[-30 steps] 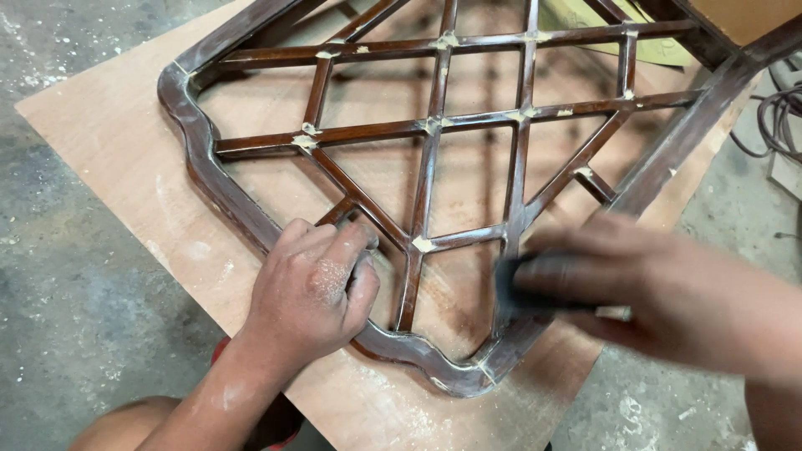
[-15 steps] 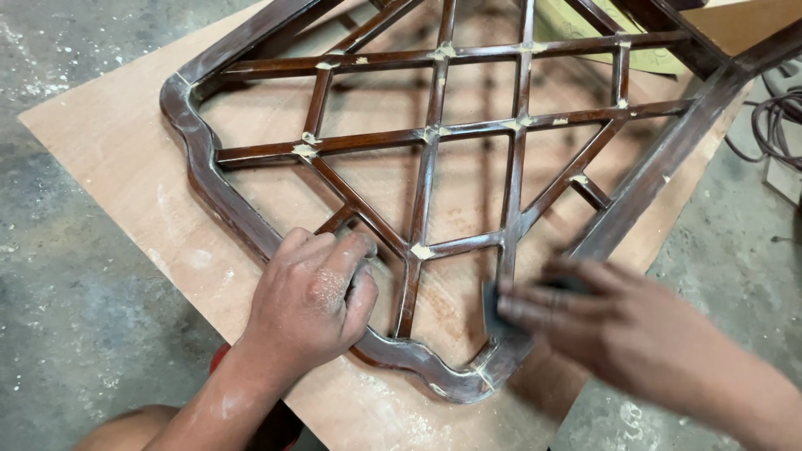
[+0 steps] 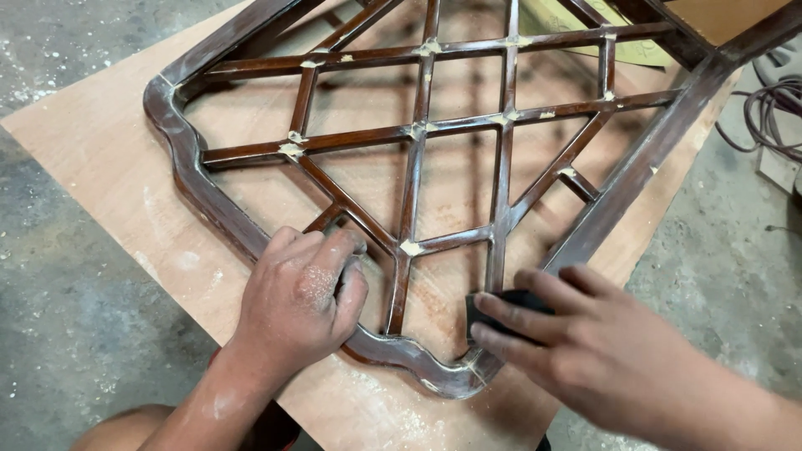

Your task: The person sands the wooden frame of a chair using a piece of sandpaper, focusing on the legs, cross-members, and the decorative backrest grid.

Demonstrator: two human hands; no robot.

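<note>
Fingers of right hand [image 3: 585, 351] mostly hide a gripped dark block [image 3: 510, 302]; left hand [image 3: 301, 296] clenched on frame [image 3: 192, 179]

I see my left hand [image 3: 305, 292] pressing on the dark wooden lattice frame [image 3: 418, 192] at its curved lower rail; my right hand [image 3: 585, 351] grips a black sanding block [image 3: 501, 305] against the frame's corner; plywood board [image 3: 109, 159] underneath, dusty.

Plywood board [image 3: 109, 159] lies flat on grey concrete floor [image 3: 67, 334], pale dust scattered over both. Coiled dark cable [image 3: 773, 117] on floor, far right. Pale block edge [image 3: 781, 171] just beside cable, right edge. Yellowish-green sheet [image 3: 585, 29] on board, far side. Tan board corner [image 3: 718, 17], far right.
</note>
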